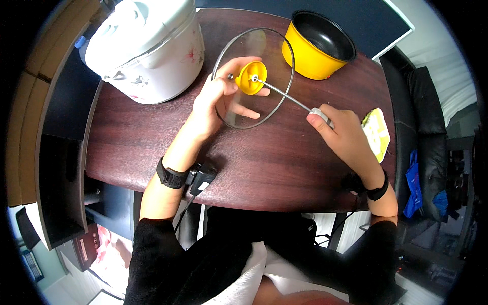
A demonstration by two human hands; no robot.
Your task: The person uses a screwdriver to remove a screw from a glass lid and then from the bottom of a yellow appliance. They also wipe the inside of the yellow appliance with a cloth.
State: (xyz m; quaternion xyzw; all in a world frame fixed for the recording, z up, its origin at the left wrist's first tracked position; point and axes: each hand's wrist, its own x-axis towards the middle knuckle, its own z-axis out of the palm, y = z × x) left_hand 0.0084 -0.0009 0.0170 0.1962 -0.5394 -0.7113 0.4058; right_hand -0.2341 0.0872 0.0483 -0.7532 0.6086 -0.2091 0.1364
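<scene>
A: On the bench (152, 137), mid-top, the glass lid (252, 76) sits tilted up in the left hand (216, 99). Those fingers (244, 109) are spread behind and under the glass, thumb near the yellow knob (250, 78).

B: And the right hand (343, 132)?

A: Its fingers are clamped on the pale handle of a screwdriver (290, 95). The shaft runs up-left, tip in the knob's centre.

B: So what makes this go well?

A: I'd judge: keep the shaft square to the knob, press in along the shaft so the tip doesn't skip, and brace the glass firmly from behind so the lid can't spin or flex.

B: Surface?

A: Dark wood grain, smooth; glass could slide on it. A white cooker (147, 48) stands at the top left, a yellow pot (317, 46) with a black inside at the top right, both apart from the lid. A yellow packet (377, 133) lies just beside the right hand.

B: Room?

A: A black chair (422, 127) is on the right, and shelving on the left.
</scene>
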